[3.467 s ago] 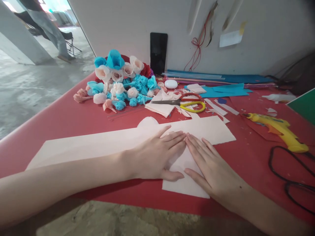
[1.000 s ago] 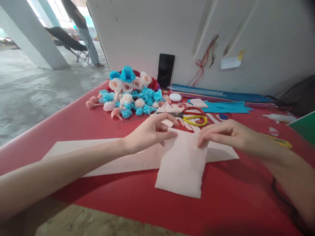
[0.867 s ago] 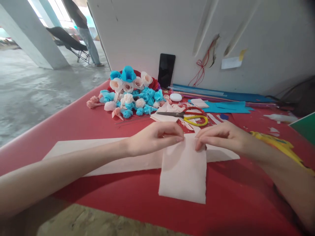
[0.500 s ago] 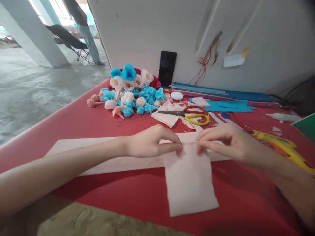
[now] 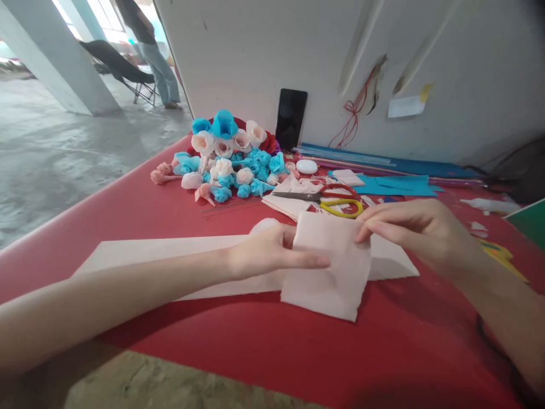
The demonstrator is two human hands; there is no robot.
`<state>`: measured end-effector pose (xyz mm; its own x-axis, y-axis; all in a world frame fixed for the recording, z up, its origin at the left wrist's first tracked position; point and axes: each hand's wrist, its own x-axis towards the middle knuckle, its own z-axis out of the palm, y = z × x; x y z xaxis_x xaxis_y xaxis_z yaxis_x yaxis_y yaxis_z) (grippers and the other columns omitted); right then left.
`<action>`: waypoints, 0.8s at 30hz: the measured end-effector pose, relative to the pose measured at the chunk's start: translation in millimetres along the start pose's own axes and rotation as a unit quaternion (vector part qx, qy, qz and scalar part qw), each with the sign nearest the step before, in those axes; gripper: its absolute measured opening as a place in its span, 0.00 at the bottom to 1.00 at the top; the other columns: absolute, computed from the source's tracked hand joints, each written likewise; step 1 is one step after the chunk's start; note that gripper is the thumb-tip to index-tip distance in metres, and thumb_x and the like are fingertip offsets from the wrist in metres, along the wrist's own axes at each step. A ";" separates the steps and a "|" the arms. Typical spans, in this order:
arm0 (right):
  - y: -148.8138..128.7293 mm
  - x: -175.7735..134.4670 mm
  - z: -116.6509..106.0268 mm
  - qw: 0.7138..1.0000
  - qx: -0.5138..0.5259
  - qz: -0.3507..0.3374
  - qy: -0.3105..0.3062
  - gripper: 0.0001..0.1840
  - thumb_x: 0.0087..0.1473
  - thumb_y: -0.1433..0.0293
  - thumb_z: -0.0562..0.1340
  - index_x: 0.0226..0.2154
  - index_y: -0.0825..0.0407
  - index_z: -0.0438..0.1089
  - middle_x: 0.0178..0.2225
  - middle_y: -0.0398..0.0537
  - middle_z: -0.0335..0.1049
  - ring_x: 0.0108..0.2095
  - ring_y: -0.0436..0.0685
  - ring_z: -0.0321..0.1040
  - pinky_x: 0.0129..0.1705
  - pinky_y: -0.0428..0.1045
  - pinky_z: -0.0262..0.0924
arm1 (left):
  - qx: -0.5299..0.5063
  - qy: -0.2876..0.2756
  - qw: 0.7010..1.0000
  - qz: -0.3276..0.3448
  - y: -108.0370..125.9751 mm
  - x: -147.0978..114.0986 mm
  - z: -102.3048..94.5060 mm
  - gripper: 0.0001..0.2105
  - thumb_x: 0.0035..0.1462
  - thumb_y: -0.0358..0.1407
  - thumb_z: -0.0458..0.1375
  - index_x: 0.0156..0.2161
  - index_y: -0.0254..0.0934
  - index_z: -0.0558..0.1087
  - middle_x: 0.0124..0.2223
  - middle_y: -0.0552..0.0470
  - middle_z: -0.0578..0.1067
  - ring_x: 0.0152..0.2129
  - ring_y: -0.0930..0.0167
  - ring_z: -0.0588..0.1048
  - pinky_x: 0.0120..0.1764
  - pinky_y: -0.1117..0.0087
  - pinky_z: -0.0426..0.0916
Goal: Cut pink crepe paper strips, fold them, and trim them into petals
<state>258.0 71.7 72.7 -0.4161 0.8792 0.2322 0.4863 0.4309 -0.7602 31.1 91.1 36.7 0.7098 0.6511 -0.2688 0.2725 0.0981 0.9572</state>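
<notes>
Paper [image 5: 328, 287], left hand [image 5: 272, 251] pinching its nine o'clock edge, right hand [image 5: 419, 233] pinching its two o'clock corner, scissors [image 5: 317, 197] at twelve o'clock

Pale pink paper sheet [image 5: 326, 292], tilted, gently curved

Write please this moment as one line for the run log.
left hand: holding pale paper piece, thumb across front | right hand: pinching its upper right corner | nearby: long pale strip, scissors, paper flowers

Scissors [image 5: 316, 197] behind the paper sheet [image 5: 340, 278], flowers [image 5: 223, 168] farther left.
</notes>
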 end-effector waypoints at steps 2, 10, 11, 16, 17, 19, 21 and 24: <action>2.1 0.7 2.2 1.000 0.019 0.013 0.016 0.12 0.54 0.69 0.59 0.22 0.47 0.73 0.25 0.39 0.73 0.30 0.48 0.67 0.34 0.41 0.61 | 0.025 0.014 0.999 -0.030 0.6 -2.8 3.3 0.17 0.48 0.43 0.62 0.40 0.32 0.73 0.41 0.46 0.77 0.41 0.59 0.74 0.40 0.65 0.69; 5.7 5.9 12.5 0.965 0.228 0.110 0.069 0.17 0.56 0.56 0.53 0.44 0.43 0.69 0.38 0.45 0.67 0.27 0.49 0.64 0.21 0.44 0.60 | -0.113 0.073 0.991 0.023 14.1 -7.5 -0.4 0.08 0.51 0.36 0.61 0.28 0.32 0.75 0.31 0.53 0.78 0.28 0.73 0.75 0.30 0.77 0.69; 3.4 4.5 15.3 0.961 0.246 0.126 0.032 0.19 0.55 0.55 0.53 0.45 0.45 0.68 0.34 0.45 0.67 0.24 0.49 0.62 0.19 0.44 0.58 | -0.138 0.068 0.987 0.038 16.5 -8.5 -1.1 0.06 0.52 0.34 0.61 0.28 0.32 0.75 0.30 0.54 0.78 0.27 0.75 0.75 0.29 0.78 0.69; -11.0 -12.0 27.6 0.953 0.249 0.172 -0.024 0.13 0.51 0.61 0.61 0.40 0.46 0.71 0.25 0.42 0.69 0.23 0.47 0.62 0.23 0.42 0.60 | -0.158 0.055 0.985 0.034 21.8 -11.8 -1.9 0.04 0.53 0.32 0.60 0.31 0.32 0.76 0.32 0.53 0.78 0.28 0.76 0.75 0.31 0.79 0.69; -12.8 -15.6 29.2 0.950 0.257 0.177 -0.020 0.13 0.51 0.61 0.61 0.40 0.46 0.71 0.25 0.42 0.70 0.24 0.48 0.64 0.26 0.42 0.62 | -0.156 0.048 0.986 0.031 21.4 -11.9 -1.8 0.05 0.54 0.32 0.60 0.31 0.32 0.76 0.32 0.53 0.78 0.28 0.76 0.75 0.31 0.79 0.69; -14.1 -21.6 32.1 0.941 0.284 0.186 -0.004 0.13 0.50 0.62 0.62 0.41 0.44 0.72 0.27 0.42 0.72 0.23 0.48 0.64 0.30 0.44 0.64 | -0.154 0.026 0.987 0.033 19.5 -11.8 -1.7 0.06 0.55 0.32 0.58 0.31 0.31 0.76 0.32 0.52 0.77 0.28 0.76 0.74 0.31 0.79 0.69; -13.1 -25.5 34.8 0.930 0.305 0.200 0.039 0.14 0.49 0.64 0.63 0.42 0.42 0.71 0.29 0.41 0.73 0.22 0.48 0.63 0.28 0.44 0.64 | -0.163 0.004 0.986 0.046 17.0 -11.5 -1.9 0.07 0.57 0.31 0.56 0.32 0.31 0.76 0.31 0.52 0.76 0.27 0.77 0.74 0.31 0.79 0.67; -11.0 -27.7 36.8 0.922 0.301 0.208 0.127 0.13 0.45 0.63 0.66 0.37 0.41 0.74 0.27 0.41 0.74 0.25 0.51 0.66 0.27 0.45 0.62 | -0.185 -0.010 0.979 0.090 13.7 -11.2 -3.0 0.07 0.57 0.29 0.54 0.35 0.33 0.75 0.28 0.54 0.74 0.26 0.76 0.72 0.30 0.78 0.66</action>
<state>235.8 35.1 52.3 -0.0594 0.9951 -0.0790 0.0178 -0.0781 -0.9968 25.0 87.3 53.1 0.7376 0.6692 -0.0902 -0.1097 0.2506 0.9619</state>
